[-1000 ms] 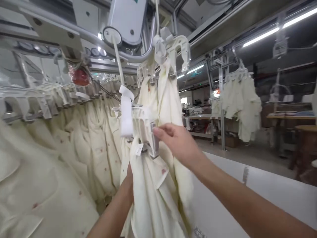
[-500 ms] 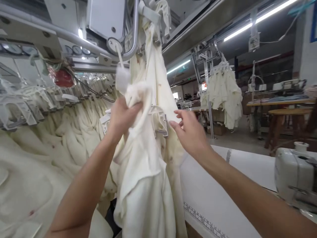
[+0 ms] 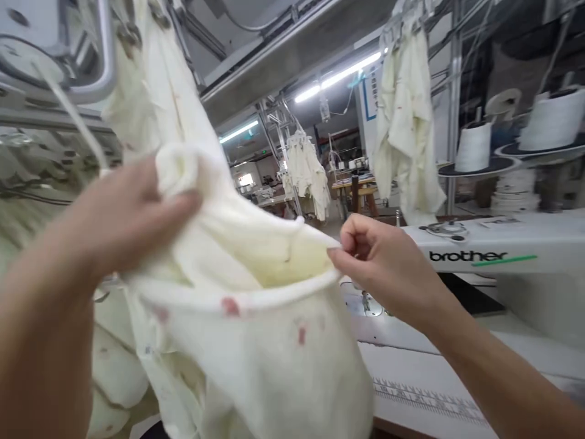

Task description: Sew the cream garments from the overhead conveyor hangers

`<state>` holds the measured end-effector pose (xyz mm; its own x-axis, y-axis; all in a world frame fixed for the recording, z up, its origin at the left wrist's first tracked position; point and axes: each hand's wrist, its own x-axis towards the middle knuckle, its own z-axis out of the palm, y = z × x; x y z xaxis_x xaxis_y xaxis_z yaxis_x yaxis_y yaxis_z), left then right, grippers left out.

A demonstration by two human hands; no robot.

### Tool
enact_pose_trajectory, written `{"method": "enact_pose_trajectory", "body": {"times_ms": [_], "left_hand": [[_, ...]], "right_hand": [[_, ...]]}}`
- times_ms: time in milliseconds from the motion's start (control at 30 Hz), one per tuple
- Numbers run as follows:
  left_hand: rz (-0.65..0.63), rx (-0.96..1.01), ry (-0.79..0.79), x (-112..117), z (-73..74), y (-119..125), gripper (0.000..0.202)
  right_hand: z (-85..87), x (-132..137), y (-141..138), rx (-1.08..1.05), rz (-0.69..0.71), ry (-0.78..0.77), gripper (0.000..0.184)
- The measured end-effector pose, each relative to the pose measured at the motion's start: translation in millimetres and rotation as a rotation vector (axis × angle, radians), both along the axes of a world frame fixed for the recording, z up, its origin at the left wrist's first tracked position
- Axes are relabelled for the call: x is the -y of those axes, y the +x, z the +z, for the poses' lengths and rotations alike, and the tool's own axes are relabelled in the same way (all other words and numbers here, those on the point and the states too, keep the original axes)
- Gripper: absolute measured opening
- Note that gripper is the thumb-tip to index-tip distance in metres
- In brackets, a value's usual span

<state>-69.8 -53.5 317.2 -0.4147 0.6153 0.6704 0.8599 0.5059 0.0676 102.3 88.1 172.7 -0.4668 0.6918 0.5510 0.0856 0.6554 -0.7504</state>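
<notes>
A cream garment (image 3: pixel 256 341) with small red marks hangs open between my two hands. My left hand (image 3: pixel 123 216) is closed on a bunched part of its top edge, close to the camera and blurred. My right hand (image 3: pixel 379 265) pinches the garment's rim at the right, fingers pressed together. The cloth sags below into a loose pouch. Another cream piece (image 3: pixel 155 103) hangs from the overhead rail behind my left hand.
A white Brother sewing machine (image 3: pixel 493 259) stands on the white table (image 3: pixel 434 378) at the right. Thread cones (image 3: pixel 473 146) sit behind it. More cream garments (image 3: pixel 409 122) hang from overhead rails in the background.
The view has swung right, away from the row of hanging garments. The garment has come off the white clip hanger, and my right hand now pinches its rim, with the sewing machine now in view.
</notes>
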Motion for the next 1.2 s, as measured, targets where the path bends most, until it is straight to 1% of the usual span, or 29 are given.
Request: {"method": "enact_pose_trajectory", "body": {"times_ms": [33, 67, 100, 133, 167, 200, 233, 267, 300, 333, 367, 400, 433, 467, 500, 567, 633, 667, 700, 733, 800, 867, 900, 933, 1033, 1067, 1133, 1167, 1200], "left_hand": [[-0.046, 0.082, -0.067, 7.2, -23.1, -7.6, 0.032], [-0.110, 0.145, -0.067, 10.7, -51.1, -15.6, 0.037], [-0.172, 0.207, -0.080, 10.7, -82.7, -23.5, 0.043], [-0.232, 0.290, -0.138, 7.4, -116.3, -30.6, 0.046], [-0.222, 0.397, -0.247, 1.5, -150.0, -36.4, 0.046], [-0.163, 0.440, -0.329, -6.4, -182.2, -40.2, 0.048], [-0.114, 0.437, -0.389, -15.6, -211.2, -41.7, 0.052], [-0.110, 0.412, -0.400, -25.4, -235.8, -40.1, 0.056], [-0.157, 0.393, -0.397, -35.2, -255.1, -35.2, 0.060], [-0.260, 0.402, -0.394, -44.8, -268.5, -27.0, 0.062], [-0.398, 0.452, -0.401, -53.7, -276.0, -15.9, 0.060], [-0.540, 0.550, -0.438, -61.8, -277.9, -2.6, 0.052], [-0.659, 0.685, -0.489, -68.7, -275.0, 11.9, 0.042], [-0.756, 0.839, -0.535, -74.4, -268.3, 26.3, 0.034], [-0.827, 0.990, -0.556, -78.5, -259.3, 39.5, 0.030], [-0.897, 1.203, -0.503, -82.7, -240.4, 58.9, 0.028], [-0.906, 1.229, -0.392, -82.9, -230.0, 66.7, 0.025], [-0.894, 1.196, -0.354, -82.4, -230.3, 66.9, 0.023], [-0.879, 1.156, -0.335, -81.6, -234.3, 65.2, 0.021], [-0.869, 1.120, -0.337, -80.7, -241.5, 62.5, 0.020], [-0.870, 1.069, -0.377, -78.6, -261.3, 56.8, 0.018], [-0.891, 1.041, -0.413, -76.3, -280.2, 53.8, 0.020], [-0.880, 1.041, -0.411, -75.2, -287.2, 53.7, 0.020], [-0.847, 1.056, -0.397, -74.4, -292.2, 54.1, 0.019], [-0.699, 1.103, -0.330, -73.5, -297.1, 56.2, 0.011], [-0.690, 1.103, -0.329, -73.5, -297.0, 56.3, 0.010], [-0.755, 1.055, -0.347, -72.9, -297.2, 55.2, 0.012], [-0.810, 1.013, -0.357, -72.3, -297.8, 54.2, 0.013], [-0.864, 0.969, -0.358, -71.4, -299.0, 53.1, 0.014]], "right_hand": [[-15.8, -1.7, 4.3, 0.004, 0.025, -0.055, 0.007], [-34.8, -2.5, 5.7, 0.045, 0.059, -0.104, 0.008], [-56.2, -3.1, 4.8, 0.118, 0.085, -0.144, 0.012], [-79.0, -3.6, 2.7, 0.203, 0.096, -0.176, 0.013], [-102.0, -4.1, 0.5, 0.290, 0.096, -0.206, 0.011], [-123.6, -4.6, -0.9, 0.338, 0.102, -0.241, 0.011], [-142.5, -4.9, -0.7, 0.348, 0.115, -0.291, 0.011], [-157.6, -4.9, 1.4, 0.325, 0.138, -0.359, 0.010], [-168.0, -4.6, 5.4, 0.273, 0.177, -0.445, 0.009], [-173.5, -3.9, 11.2, 0.205, 0.229, -0.543, 0.008], [-174.1, -2.8, 18.5, 0.133, 0.285, -0.647, 0.011], [-170.5, -1.4, 26.9, 0.057, 0.335, -0.753, 0.014], [-163.5, 0.3, 36.0, -0.029, 0.370, -0.857, 0.015], [-154.0, 2.0, 45.4, -0.120, 0.396, -0.953, 0.016], [-143.3, 3.8, 54.3, -0.209, 0.410, -1.037, 0.018], [-123.8, 6.8, 68.9, -0.350, 0.427, -1.158, 0.021], [-114.1, 7.9, 76.2, -0.401, 0.453, -1.196, 0.024], [-114.5, 7.7, 76.9, -0.377, 0.460, -1.184, 0.023], [-118.2, 7.1, 75.7, -0.315, 0.454, -1.145, 0.021], [-124.5, 6.3, 73.0, -0.225, 0.422, -1.065, 0.019], [-140.4, 5.1, 64.6, -0.023, 0.290, -0.818, 0.018], [-153.7, 5.2, 55.4, 0.126, 0.183, -0.539, 0.019], [-157.6, 5.5, 51.5, 0.166, 0.159, -0.435, 0.020], [-159.4, 5.8, 48.4, 0.198, 0.158, -0.368, 0.020], [-155.0, 4.5, 44.8, 0.294, 0.176, -0.309, 0.013], [-151.7, 2.8, 45.0, 0.326, 0.176, -0.318, 0.011], [-145.6, -2.9, 45.5, 0.373, 0.197, -0.371, 0.011], [-143.6, -6.9, 45.1, 0.381, 0.228, -0.446, 0.013], [-142.8, -11.5, 44.1, 0.378, 0.279, -0.561, 0.014]]}}
